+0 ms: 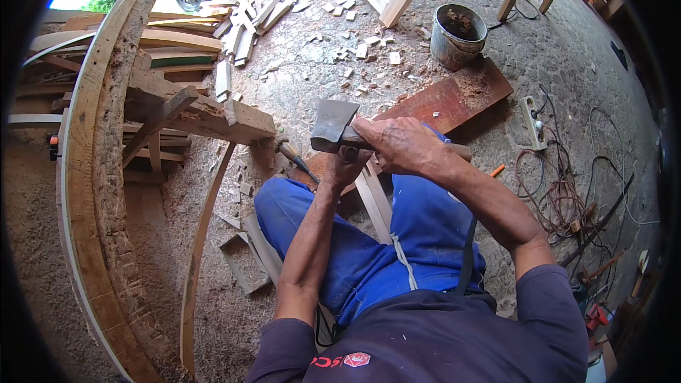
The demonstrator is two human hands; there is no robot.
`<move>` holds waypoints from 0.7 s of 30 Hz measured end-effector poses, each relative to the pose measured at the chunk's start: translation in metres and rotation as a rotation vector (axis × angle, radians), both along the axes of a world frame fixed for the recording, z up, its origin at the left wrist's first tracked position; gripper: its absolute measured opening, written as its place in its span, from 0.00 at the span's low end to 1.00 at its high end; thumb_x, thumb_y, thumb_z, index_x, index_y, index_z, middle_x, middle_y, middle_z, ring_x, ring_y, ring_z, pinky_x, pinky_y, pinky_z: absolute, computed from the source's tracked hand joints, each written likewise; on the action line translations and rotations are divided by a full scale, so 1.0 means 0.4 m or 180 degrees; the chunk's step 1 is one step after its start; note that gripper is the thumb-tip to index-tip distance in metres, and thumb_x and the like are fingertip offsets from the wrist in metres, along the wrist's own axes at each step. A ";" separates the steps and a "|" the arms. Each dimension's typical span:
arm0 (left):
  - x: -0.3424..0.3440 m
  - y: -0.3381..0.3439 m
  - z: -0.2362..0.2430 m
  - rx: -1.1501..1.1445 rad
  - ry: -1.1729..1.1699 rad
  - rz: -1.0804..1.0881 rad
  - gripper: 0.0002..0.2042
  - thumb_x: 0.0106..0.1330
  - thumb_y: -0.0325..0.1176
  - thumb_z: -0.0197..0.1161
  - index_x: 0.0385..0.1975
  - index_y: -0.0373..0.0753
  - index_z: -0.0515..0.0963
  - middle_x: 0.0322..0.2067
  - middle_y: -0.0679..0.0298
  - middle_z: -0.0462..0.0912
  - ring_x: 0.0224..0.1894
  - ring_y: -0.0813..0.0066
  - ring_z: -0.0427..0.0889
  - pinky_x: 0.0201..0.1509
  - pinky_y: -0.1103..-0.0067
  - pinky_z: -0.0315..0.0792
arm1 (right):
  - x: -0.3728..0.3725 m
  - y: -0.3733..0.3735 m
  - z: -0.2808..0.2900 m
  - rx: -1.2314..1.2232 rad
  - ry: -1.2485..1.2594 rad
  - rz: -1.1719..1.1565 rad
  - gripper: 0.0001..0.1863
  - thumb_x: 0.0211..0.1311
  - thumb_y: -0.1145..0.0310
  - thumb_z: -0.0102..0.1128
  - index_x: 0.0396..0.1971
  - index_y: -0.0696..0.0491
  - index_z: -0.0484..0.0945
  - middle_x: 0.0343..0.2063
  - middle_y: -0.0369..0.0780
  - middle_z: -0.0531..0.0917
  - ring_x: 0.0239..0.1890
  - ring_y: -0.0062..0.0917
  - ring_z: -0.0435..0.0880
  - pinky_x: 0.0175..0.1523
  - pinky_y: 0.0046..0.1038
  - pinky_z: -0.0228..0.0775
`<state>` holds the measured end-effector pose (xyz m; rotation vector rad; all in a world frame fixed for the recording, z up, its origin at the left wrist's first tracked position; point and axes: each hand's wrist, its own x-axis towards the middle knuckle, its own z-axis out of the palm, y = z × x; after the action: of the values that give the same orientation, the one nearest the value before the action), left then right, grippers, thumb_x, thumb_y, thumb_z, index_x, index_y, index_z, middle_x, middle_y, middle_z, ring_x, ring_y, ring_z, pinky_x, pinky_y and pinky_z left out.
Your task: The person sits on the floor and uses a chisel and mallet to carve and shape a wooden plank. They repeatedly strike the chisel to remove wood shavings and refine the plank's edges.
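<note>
My right hand (401, 143) is wrapped around the wooden handle of a hatchet (333, 122), close behind its broad steel head. The handle end sticks out past my wrist to the right. Just under the hatchet head, my left hand (345, 164) is closed. What it grips is mostly hidden; only a small dark rounded end shows at its top. Between my knees runs a pale wooden slat (374, 198). A chisel-like tool (296, 158) with a wooden handle and dark shaft lies left of my hands, by a thick timber beam (248, 122).
Curved wooden frame (89, 170) stands at left, with stacked boards behind. Offcuts (248, 25) and chips litter the far floor. A bucket (457, 35) stands beyond a reddish plank (454, 99). At right lie a power strip (532, 122), tangled cables (564, 202) and an orange stick (498, 170).
</note>
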<state>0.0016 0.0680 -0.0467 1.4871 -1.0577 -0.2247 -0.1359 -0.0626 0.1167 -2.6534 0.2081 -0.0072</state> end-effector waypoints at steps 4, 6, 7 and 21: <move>0.117 -0.029 0.049 0.0240 0.0561 0.0014 0.07 0.63 0.22 0.63 0.38 0.34 0.83 0.36 0.63 0.88 0.40 0.76 0.86 0.42 0.75 0.78 | -0.017 0.024 0.003 0.0663 -0.0547 -0.0501 0.23 0.61 0.70 0.63 0.55 0.54 0.68 0.35 0.55 0.84 0.41 0.55 0.85 0.43 0.50 0.77; 0.093 -0.064 0.106 0.0289 0.0155 0.0121 0.06 0.61 0.20 0.64 0.36 0.34 0.84 0.35 0.62 0.89 0.38 0.77 0.87 0.39 0.77 0.78 | -0.038 0.028 0.014 0.0996 -0.0816 -0.0692 0.25 0.61 0.72 0.63 0.58 0.54 0.69 0.36 0.55 0.84 0.41 0.54 0.85 0.44 0.49 0.78; 0.089 -0.070 0.111 0.0156 0.0424 0.0073 0.06 0.61 0.20 0.64 0.35 0.34 0.85 0.34 0.62 0.89 0.37 0.78 0.87 0.39 0.78 0.78 | -0.044 0.027 0.023 0.1186 -0.0939 -0.0697 0.28 0.60 0.74 0.62 0.61 0.55 0.69 0.38 0.55 0.85 0.43 0.53 0.85 0.46 0.47 0.79; 0.016 -0.019 0.093 -0.0155 0.0090 0.0138 0.02 0.64 0.24 0.66 0.30 0.37 0.83 0.27 0.67 0.85 0.29 0.75 0.84 0.33 0.75 0.76 | -0.090 0.051 0.016 0.1281 -0.1116 -0.0583 0.24 0.63 0.67 0.64 0.57 0.54 0.69 0.35 0.55 0.84 0.40 0.54 0.85 0.41 0.48 0.78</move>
<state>0.0079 0.0603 -0.0095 1.4576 -1.0007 -0.1879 -0.1720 -0.0423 0.1231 -2.1810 0.2984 -0.4396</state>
